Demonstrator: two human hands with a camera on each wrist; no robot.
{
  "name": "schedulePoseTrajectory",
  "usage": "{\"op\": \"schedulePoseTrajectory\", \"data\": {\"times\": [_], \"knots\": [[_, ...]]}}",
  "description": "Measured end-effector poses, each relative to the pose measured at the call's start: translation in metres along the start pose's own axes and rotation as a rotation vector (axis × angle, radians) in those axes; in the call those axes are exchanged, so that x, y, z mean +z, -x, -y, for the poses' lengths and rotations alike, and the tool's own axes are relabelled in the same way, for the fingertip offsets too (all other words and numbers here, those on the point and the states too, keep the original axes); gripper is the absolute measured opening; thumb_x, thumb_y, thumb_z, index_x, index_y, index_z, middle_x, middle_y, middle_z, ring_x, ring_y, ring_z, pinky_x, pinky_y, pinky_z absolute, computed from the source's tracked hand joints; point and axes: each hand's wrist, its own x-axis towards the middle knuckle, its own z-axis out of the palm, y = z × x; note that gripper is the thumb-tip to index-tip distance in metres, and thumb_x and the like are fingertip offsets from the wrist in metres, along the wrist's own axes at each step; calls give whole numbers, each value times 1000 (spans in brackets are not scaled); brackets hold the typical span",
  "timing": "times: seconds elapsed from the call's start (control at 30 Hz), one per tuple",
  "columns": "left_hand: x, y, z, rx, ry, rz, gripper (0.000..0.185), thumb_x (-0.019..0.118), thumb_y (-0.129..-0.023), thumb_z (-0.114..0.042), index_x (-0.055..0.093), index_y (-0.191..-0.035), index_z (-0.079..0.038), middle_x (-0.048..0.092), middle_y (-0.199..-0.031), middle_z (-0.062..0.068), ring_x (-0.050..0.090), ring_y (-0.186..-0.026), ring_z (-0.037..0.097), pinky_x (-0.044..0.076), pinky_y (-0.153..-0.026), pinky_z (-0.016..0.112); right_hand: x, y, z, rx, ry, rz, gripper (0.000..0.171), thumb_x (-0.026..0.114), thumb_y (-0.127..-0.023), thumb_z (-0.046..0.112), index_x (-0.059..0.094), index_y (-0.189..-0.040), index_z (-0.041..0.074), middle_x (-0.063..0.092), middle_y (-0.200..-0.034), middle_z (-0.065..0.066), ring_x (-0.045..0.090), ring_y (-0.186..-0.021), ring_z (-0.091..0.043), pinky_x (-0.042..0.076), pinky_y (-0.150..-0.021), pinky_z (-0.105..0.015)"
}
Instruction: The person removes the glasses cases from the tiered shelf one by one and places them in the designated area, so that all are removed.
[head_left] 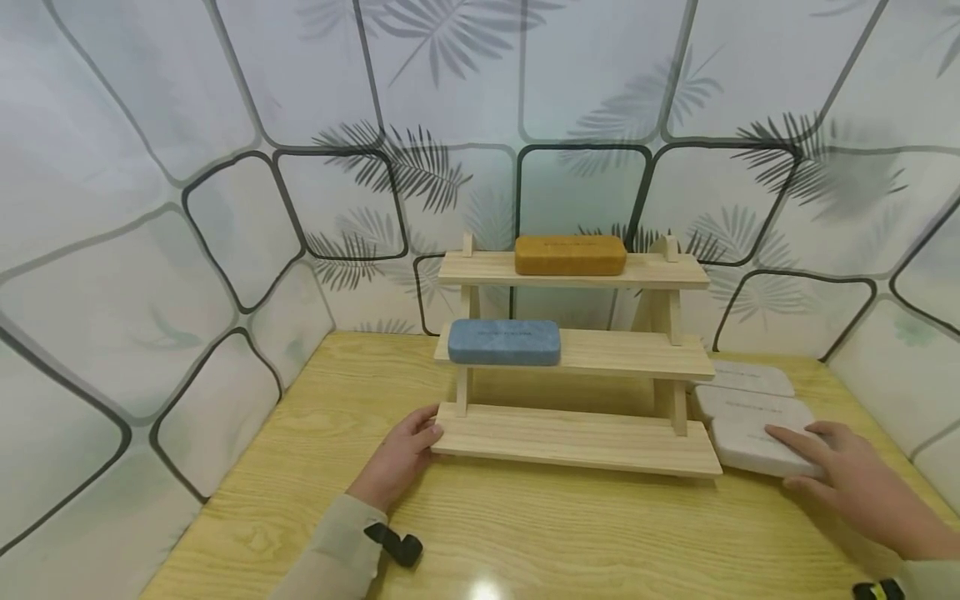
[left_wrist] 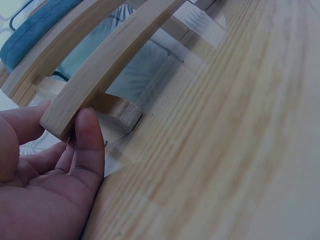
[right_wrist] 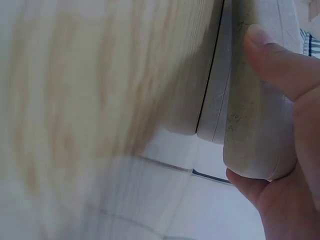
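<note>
On the left I see my left hand point(head_left: 408, 454) lying low on the pale wooden counter point(head_left: 525, 533), its sleeve running back toward me. Its grip is narrow: the thumb point(left_wrist: 90, 140) presses against the left end of the bottom board of the three-tier light wooden stand point(head_left: 573, 437), and the other fingers curl behind that end, as the left wrist view shows close up.

The stand rises in steps toward the leaf-patterned backdrop point(head_left: 225, 167). On its middle shelf, at the left end, lies a blue oblong fabric-covered case point(head_left: 504, 342). On the top shelf, around the middle, lies a mustard-yellow oblong case point(head_left: 570, 255). The bottom shelf carries nothing that I can see.

Right of the stand, three white oblong cases lie side by side on the counter, just beside the stand's right edge. The far white case point(head_left: 750, 377) and the middle white case point(head_left: 753, 406) lie untouched. My right hand point(head_left: 862, 483) reaches in from the lower right and rests on the nearest white case point(head_left: 750, 450), fingers spread over its top; in the right wrist view the thumb point(right_wrist: 272, 55) and palm wrap the case's end, so the grip is closing round it. The case still sits on the counter, touching its neighbour.
</note>
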Motion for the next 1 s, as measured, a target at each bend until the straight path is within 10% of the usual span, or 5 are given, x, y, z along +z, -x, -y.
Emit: {"op": "schedulePoseTrajectory", "data": {"times": [1.0], "knots": [[1, 0, 1, 3, -4, 0, 56, 50, -109, -17, 27, -156, 2, 42, -148, 27, 47, -131, 37, 48, -96, 36, 10, -11, -7, 20, -41, 74, 77, 82, -86, 25, 45, -153, 15, 44, -131, -34, 45, -113, -55, 43, -78, -70]]}}
